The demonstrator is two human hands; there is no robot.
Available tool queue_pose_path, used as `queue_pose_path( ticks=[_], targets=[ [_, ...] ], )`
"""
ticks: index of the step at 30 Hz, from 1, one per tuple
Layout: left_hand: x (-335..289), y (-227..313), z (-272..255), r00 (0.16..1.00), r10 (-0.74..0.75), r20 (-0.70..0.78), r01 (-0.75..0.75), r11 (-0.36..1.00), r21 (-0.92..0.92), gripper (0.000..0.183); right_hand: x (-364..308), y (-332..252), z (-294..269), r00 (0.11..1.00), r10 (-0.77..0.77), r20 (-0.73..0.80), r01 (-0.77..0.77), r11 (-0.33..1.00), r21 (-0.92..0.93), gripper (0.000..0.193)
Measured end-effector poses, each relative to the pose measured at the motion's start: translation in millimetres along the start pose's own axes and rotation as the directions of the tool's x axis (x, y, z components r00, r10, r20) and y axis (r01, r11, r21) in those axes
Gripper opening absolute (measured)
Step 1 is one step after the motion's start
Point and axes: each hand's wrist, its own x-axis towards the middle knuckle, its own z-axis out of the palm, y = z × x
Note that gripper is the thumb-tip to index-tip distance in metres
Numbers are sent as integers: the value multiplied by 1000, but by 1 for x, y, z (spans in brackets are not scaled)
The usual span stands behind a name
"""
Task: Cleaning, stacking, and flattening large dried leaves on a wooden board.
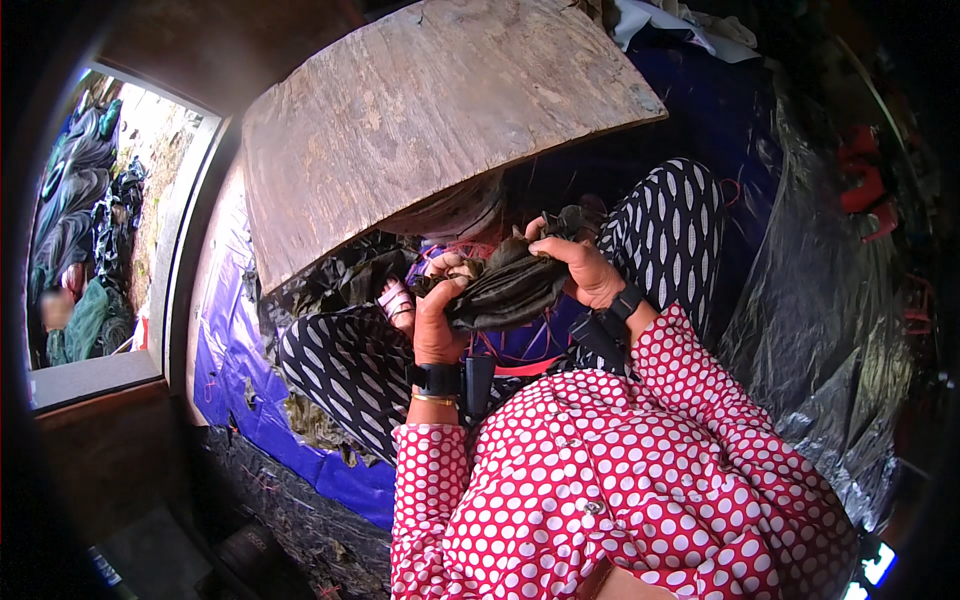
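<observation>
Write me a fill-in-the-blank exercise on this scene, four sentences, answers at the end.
1. The left hand shares its grip on the dark bundle with the ____ hand.
2. The red shirt is patterned with white ____.
3. The broad board is made of ____.
4. A gold-coloured bangle is worn on the ____ arm.

Missing words: right; dots; wood; left.

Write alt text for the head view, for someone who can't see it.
The left hand and right hand hold a dark, wrinkled bundle in front of a red shirt with white dots. Patterned trousers show on both sides, with a wooden board beyond and blue sheeting around.
</observation>
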Motion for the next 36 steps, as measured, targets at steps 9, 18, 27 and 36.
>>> queue_pose_path(
  ticks=[9,18,27,36],
  targets=[
    [19,31,33,999,-30,-46,50,844,534,9,1,-19,15,960,36,278,107,869,-483,61],
    [23,40,57,989,-56,140,11,952,306,36,-1,-20,22,975,8,222,45,972,-233,35],
    [-1,47,58,959,184,217,-263,864,429,45,-4,-39,37,995,12,97,-54,895,442,42],
    [-7,68,70,985,58,160,-138,828,544,25,17,-86,41,1000,-2,13,-4,902,432,37]
  ],
)
